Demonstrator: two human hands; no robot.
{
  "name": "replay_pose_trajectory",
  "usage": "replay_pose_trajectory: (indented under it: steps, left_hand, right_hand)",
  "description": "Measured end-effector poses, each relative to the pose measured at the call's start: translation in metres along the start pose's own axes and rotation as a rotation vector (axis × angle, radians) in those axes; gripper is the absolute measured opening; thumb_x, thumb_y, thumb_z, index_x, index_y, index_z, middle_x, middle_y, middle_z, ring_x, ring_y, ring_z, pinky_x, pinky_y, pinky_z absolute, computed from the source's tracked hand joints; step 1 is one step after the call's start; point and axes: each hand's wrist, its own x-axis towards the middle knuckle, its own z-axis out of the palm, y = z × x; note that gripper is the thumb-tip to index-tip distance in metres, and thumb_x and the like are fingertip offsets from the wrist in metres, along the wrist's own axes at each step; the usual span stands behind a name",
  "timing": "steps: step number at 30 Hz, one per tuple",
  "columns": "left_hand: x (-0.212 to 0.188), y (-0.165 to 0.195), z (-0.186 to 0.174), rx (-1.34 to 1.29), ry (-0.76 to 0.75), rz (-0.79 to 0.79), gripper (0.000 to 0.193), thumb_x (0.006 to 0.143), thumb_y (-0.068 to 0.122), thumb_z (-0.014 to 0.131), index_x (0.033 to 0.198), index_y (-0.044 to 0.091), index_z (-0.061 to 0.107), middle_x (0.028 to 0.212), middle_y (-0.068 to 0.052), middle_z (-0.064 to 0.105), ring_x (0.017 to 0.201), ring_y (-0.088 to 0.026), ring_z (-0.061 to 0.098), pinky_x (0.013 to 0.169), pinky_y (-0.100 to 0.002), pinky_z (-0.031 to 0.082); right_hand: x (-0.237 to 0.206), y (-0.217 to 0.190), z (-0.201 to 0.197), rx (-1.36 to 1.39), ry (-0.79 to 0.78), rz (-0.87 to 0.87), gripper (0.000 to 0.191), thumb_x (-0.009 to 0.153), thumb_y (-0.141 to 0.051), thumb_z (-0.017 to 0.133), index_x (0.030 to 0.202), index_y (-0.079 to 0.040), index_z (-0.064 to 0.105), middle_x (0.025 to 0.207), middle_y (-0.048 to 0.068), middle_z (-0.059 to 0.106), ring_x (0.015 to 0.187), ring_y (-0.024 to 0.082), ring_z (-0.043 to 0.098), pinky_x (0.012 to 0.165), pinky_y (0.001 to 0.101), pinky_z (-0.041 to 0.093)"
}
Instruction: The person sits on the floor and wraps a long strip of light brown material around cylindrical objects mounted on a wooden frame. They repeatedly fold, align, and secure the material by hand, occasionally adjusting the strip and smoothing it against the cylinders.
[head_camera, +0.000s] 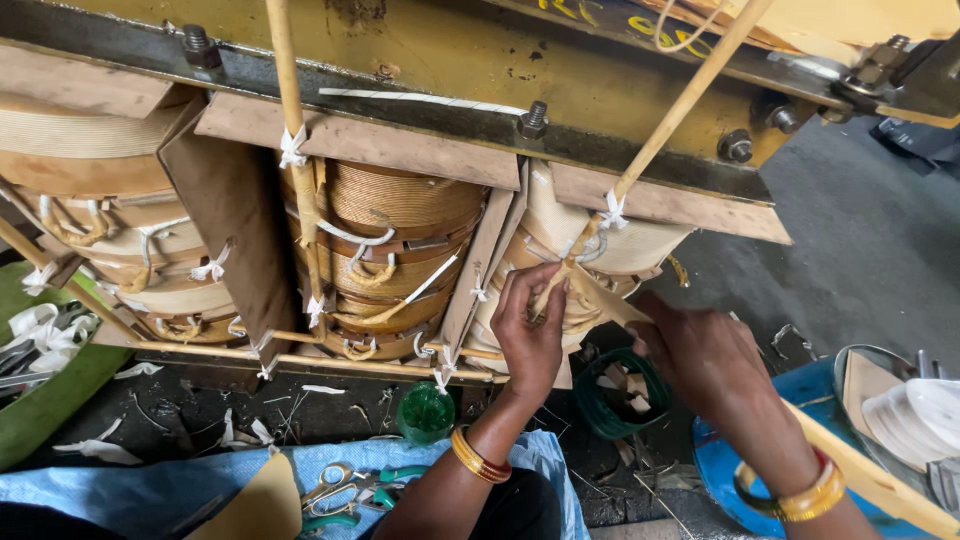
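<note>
Paper-wrapped lead (560, 275) pinched by left hand (530, 330); right hand (700, 355) grips it.

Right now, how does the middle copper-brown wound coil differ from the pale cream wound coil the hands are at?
The middle copper-brown wound coil shows bare ribbed turns; the pale cream wound coil is wrapped smooth. The left hand and right hand work at the cream coil; the brown coil is untouched. Both sit under the yellow steel frame, with white tape ties.
</note>
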Motion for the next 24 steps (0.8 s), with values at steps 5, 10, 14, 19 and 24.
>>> replay_pose_trajectory:
  steps: [5,10,14,19,24]
  left_hand:
    - [-0.003,-0.007,0.005,-0.081,0.005,0.026,0.019,0.097,-0.009,0.065,0.114,-0.001,0.065,0.114,-0.013,0.064,0.109,-0.023,0.069,0.097,-0.032,0.059]
    - [-0.008,-0.022,-0.003,0.139,-0.023,0.189,0.022,0.096,-0.008,0.068,0.118,-0.001,0.065,0.118,-0.014,0.065,0.11,-0.026,0.07,0.095,-0.031,0.057]
    - [-0.012,-0.031,-0.001,0.12,-0.063,0.228,0.023,0.101,-0.006,0.06,0.123,-0.001,0.06,0.129,-0.016,0.061,0.118,-0.03,0.068,0.099,-0.034,0.057]
    - [-0.018,-0.033,0.001,0.134,-0.009,0.436,0.055,0.104,0.043,0.052,0.123,-0.009,0.057,0.126,-0.023,0.058,0.119,-0.036,0.06,0.099,-0.043,0.053]
    - [-0.021,-0.029,0.001,-0.062,0.037,0.085,0.058,0.112,0.047,0.044,0.121,-0.007,0.065,0.123,-0.019,0.067,0.12,-0.035,0.067,0.104,-0.041,0.054]
  right_hand:
    - [-0.008,-0.003,0.007,-0.031,0.022,0.037,0.026,0.094,-0.033,0.06,0.112,-0.015,0.066,0.072,0.013,0.072,0.069,0.037,0.071,0.06,0.0501,0.053]
    - [-0.007,-0.002,0.004,0.136,0.097,-0.063,0.023,0.092,-0.029,0.062,0.106,-0.012,0.07,0.072,0.013,0.073,0.066,0.037,0.07,0.058,0.0477,0.054]
    - [-0.011,-0.013,-0.004,0.216,0.059,-0.064,0.026,0.092,-0.028,0.059,0.111,-0.014,0.071,0.065,0.009,0.076,0.06,0.033,0.072,0.057,0.0457,0.055]
    - [0.0,-0.054,0.015,0.343,0.157,-0.249,0.027,0.093,-0.024,0.06,0.112,-0.008,0.07,0.079,0.017,0.074,0.066,0.036,0.072,0.06,0.0467,0.056]
    - [0.019,-0.081,0.027,0.449,0.24,-0.18,0.025,0.092,-0.022,0.063,0.11,-0.004,0.068,0.081,0.025,0.069,0.075,0.043,0.07,0.065,0.0498,0.055]
